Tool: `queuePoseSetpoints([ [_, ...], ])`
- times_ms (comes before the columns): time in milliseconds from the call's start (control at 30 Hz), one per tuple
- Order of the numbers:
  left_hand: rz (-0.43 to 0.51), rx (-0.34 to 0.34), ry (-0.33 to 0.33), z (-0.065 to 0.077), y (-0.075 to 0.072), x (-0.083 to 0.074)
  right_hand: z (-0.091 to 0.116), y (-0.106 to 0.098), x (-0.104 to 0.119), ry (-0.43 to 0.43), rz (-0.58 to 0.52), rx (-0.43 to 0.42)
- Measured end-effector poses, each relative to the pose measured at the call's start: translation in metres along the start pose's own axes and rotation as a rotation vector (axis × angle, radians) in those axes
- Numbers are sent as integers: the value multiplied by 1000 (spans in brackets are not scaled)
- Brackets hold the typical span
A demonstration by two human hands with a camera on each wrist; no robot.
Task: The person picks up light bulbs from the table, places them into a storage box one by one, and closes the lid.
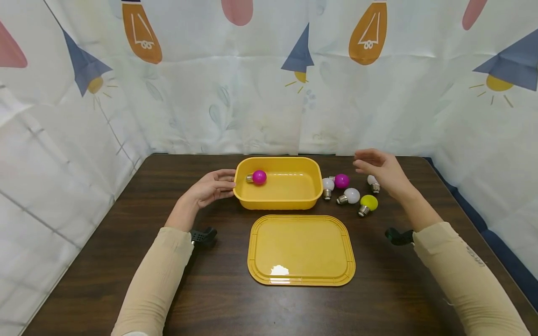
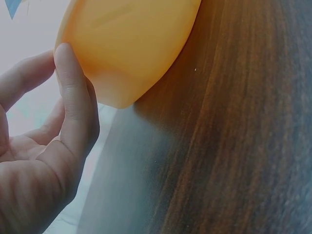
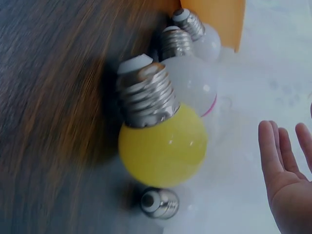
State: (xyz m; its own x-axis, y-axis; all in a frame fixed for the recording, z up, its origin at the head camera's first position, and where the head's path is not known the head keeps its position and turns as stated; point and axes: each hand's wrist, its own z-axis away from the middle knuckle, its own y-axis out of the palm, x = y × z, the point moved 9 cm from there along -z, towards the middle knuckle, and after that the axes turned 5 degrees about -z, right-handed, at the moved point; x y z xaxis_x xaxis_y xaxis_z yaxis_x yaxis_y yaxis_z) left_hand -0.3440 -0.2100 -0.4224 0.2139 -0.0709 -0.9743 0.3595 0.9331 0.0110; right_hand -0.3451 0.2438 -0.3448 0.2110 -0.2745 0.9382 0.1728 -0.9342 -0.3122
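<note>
At the left end of a yellow plastic box point(image 1: 273, 205), my left hand point(image 1: 212, 186) touches the outer wall with its fingers and thumb near the rim. Inside the box lies one magenta light bulb point(image 1: 259, 177). My right hand point(image 1: 380, 170) is raised over the right side of the table, holding nothing, fingers extended and apart from the bulbs. Loose below and left of it are a yellow bulb point(image 1: 369, 202), a white bulb point(image 1: 352, 195), another white bulb point(image 1: 328, 184) against the box, and a magenta bulb point(image 1: 342, 180). A third white bulb point(image 1: 372, 179) is partly hidden by the right hand.
A flat yellow lid point(image 1: 301, 249) lies in front of the box on the dark wood table point(image 1: 227, 289). Behind the table hangs a white curtain point(image 1: 260, 107) printed with lamps. Dark blue fabric point(image 1: 500, 247) runs along the table's right edge.
</note>
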Motion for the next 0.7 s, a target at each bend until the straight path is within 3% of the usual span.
queuePoseSetpoints([
  [367, -5, -1, -5, 1, 0, -1, 7, -18, -21, 42, -91, -72],
  [700, 0, 6, 1, 1, 1, -1, 12, -32, -33, 29, -156, -106],
])
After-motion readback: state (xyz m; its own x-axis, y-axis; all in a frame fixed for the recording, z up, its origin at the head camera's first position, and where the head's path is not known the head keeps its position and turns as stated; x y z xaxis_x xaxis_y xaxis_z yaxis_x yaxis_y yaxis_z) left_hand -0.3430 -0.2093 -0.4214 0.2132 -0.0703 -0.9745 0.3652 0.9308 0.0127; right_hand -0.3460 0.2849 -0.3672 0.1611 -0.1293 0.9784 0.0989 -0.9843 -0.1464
